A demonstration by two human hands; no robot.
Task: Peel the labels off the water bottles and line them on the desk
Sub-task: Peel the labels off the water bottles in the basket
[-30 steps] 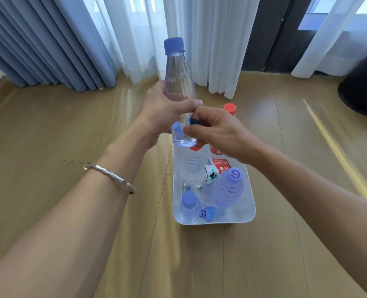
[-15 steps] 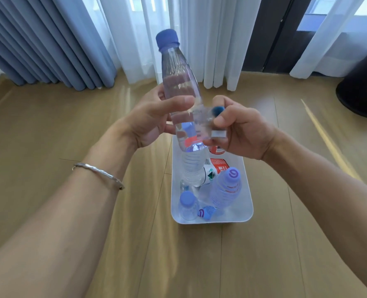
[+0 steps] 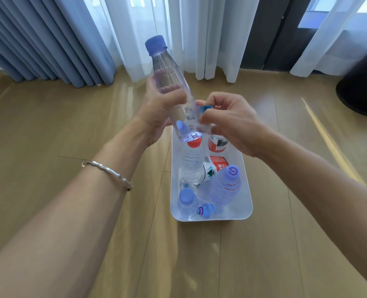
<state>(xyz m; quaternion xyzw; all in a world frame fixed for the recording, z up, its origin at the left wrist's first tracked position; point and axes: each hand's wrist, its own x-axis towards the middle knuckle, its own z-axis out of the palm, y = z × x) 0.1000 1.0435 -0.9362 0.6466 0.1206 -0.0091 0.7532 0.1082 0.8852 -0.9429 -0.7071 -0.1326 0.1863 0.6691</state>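
The left hand [image 3: 161, 112] wraps round the middle of a clear water bottle [image 3: 169, 82], fingers curled firmly on it. It holds the bottle in the air with the blue cap [image 3: 155, 45] leaning toward 11 o'clock, probably to turn the lower body toward the other hand and steady it against the pull.

At 3 o'clock from the bottle's base, the right hand [image 3: 227, 123] is closed in a pinch on the label [image 3: 206, 108], a thin film with a blue patch. It seems partly lifted from the plastic, though how much still clings is hard to tell.

Directly at 6 o'clock below both hands sits a white tray [image 3: 212, 218] on the wooden surface [image 3: 70, 130]. It holds the waiting stock: a red-capped bottle [image 3: 192, 164] still wearing its label, and a purple-capped bottle [image 3: 225, 188]. Working above the tray keeps the next bottle within easy reach. No peeled bottle stands lined up in view, so the task looks early.
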